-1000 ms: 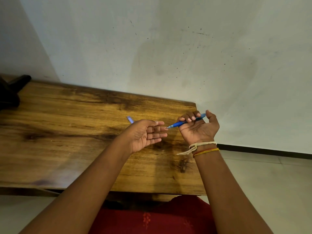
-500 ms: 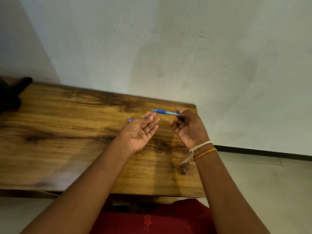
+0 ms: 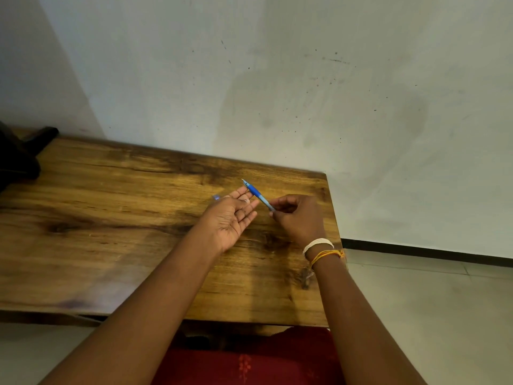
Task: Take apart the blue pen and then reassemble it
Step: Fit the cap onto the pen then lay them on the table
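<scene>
Our right hand (image 3: 298,219) pinched the back end of the blue pen (image 3: 258,195) between thumb and fingertips, the barrel slanting up and away to the left with its bare writing tip free above the wooden table (image 3: 111,218). Our left hand (image 3: 231,218) lay palm-up and slack, gripping nothing, its fingertips (image 3: 244,193) just touching or nearly touching the barrel's middle. A small pale-blue piece (image 3: 216,197) showed just beyond that hand; it was too blurred for us to say whether it was the cap. We judged that the step wanted the left fingers closed round the front section, so the two halves could be turned against each other over the wood and any loose part would drop onto it. The table's right edge ran near the right wrist, with open floor (image 3: 430,315) beyond; leftward the board offered ample room.
</scene>
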